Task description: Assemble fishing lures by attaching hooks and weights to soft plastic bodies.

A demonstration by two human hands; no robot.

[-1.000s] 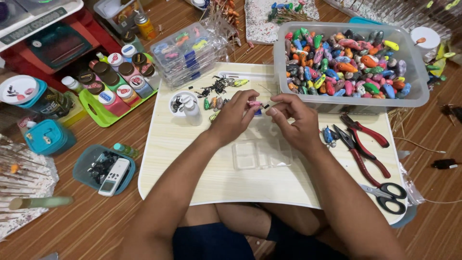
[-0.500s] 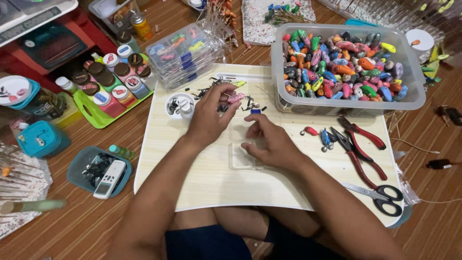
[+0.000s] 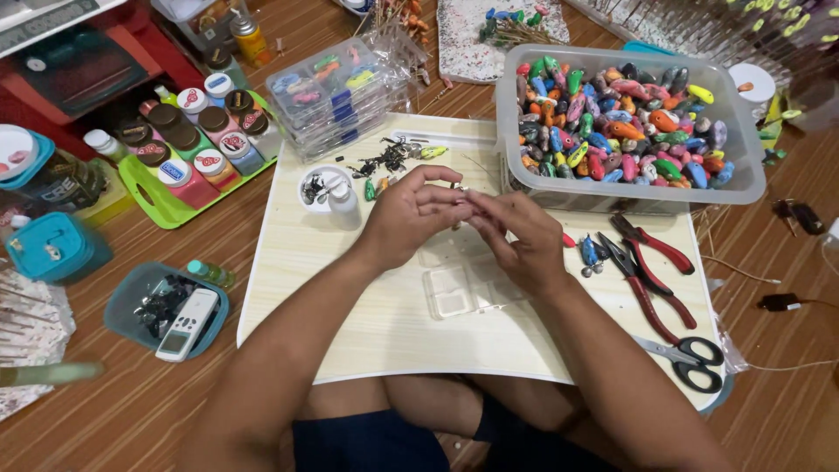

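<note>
My left hand (image 3: 409, 217) and my right hand (image 3: 517, 238) meet fingertip to fingertip above a pale wooden board (image 3: 384, 336). Between the fingers both pinch a tiny metal part (image 3: 460, 187), mostly hidden by them. Just beyond the left hand lie a pile of small dark hooks (image 3: 384, 161) and a little white dish (image 3: 320, 187) holding more. Under the hands, small clear plastic boxes (image 3: 449, 294) rest on the board. A clear bin of several coloured bead-like lure bodies (image 3: 743, 179) stands at the far right of the board.
Red-handled pliers (image 3: 654, 262) and black scissors (image 3: 692, 360) lie right of my right hand. A stack of clear compartment boxes (image 3: 336, 92), a green tray of paint jars (image 3: 140, 179) and a blue tray with a white handset (image 3: 122, 301) sit to the left.
Half a second ago my left hand was out at the hook pile and my right hand lay low on the board. Both have come back together at the middle.
</note>
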